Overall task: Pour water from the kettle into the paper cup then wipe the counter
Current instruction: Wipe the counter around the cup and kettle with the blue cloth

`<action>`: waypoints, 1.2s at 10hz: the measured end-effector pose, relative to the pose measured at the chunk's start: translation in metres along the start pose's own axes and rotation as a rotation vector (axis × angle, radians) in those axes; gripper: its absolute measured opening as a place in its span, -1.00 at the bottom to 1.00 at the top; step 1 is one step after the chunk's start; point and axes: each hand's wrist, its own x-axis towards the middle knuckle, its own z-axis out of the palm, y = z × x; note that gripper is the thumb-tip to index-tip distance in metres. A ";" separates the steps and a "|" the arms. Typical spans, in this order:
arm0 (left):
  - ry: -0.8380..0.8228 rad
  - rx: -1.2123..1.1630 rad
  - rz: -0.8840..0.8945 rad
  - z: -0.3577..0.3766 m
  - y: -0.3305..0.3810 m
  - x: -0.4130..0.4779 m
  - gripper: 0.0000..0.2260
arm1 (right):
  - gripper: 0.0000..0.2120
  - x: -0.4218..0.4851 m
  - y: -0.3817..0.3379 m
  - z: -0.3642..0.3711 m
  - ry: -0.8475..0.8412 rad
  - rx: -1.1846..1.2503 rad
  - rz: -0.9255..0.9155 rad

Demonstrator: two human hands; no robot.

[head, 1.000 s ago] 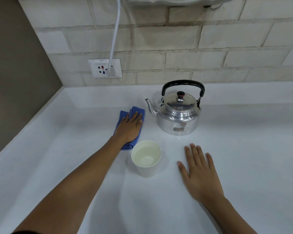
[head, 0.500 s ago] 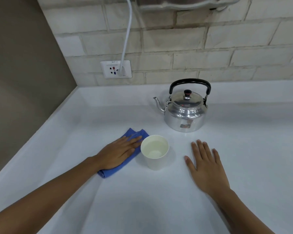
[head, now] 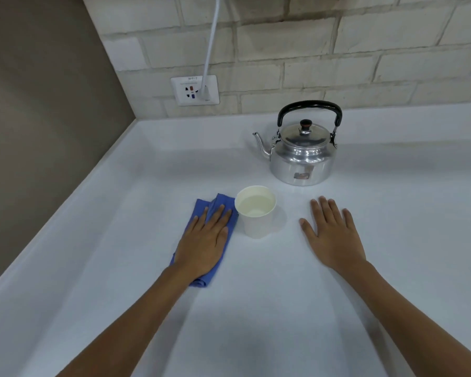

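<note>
I see the kettle [head: 302, 156] standing upright on the white table [head: 120, 295], far and right of centre, with its spout pointing left and its black handle arched across from left to right. The paper cup [head: 256, 213] stands upright nearer to me, left of the kettle and apart from it, open mouth up, with water inside. Just to the cup's left lies the blue cloth [head: 204, 210], folded, its long axis running from near-left to far-right, its far corner right beside the cup's wall; I cannot tell whether they touch. My left hand [head: 204, 240] lies flat, palm down, on the cloth, fingers together and pointing away toward the far right; its grip is not closed, it only presses the cloth down. My right hand [head: 332, 238] rests flat on the bare table to the right of the cup, fingers spread and pointing far, holding nothing. Both forearms reach in from the near edge.
</note>
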 end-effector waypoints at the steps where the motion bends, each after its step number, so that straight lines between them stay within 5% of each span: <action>1: -0.003 -0.018 0.071 -0.003 -0.008 -0.050 -0.59 | -0.40 0.000 0.000 0.001 -0.004 -0.003 0.001; 2: -0.001 -0.001 0.063 -0.011 -0.022 -0.051 -0.59 | -0.39 0.000 0.000 0.001 -0.016 0.007 0.007; 4: -0.030 0.081 -0.234 -0.011 -0.009 -0.010 -0.56 | -0.39 0.000 0.000 0.001 -0.013 -0.004 0.011; 5: -0.018 0.053 -0.231 -0.009 0.008 -0.024 -0.56 | -0.40 0.000 -0.001 0.001 -0.020 -0.005 0.013; 7: 0.029 -0.018 0.051 -0.001 0.015 -0.100 -0.58 | -0.40 -0.001 -0.001 0.001 -0.039 -0.010 0.022; 10: 0.022 0.089 -0.286 0.005 0.041 -0.068 -0.54 | -0.40 -0.001 -0.003 0.001 -0.034 -0.002 0.024; 12: 0.055 0.027 0.010 0.008 0.059 -0.112 -0.54 | -0.41 -0.002 -0.001 0.000 -0.042 0.001 0.022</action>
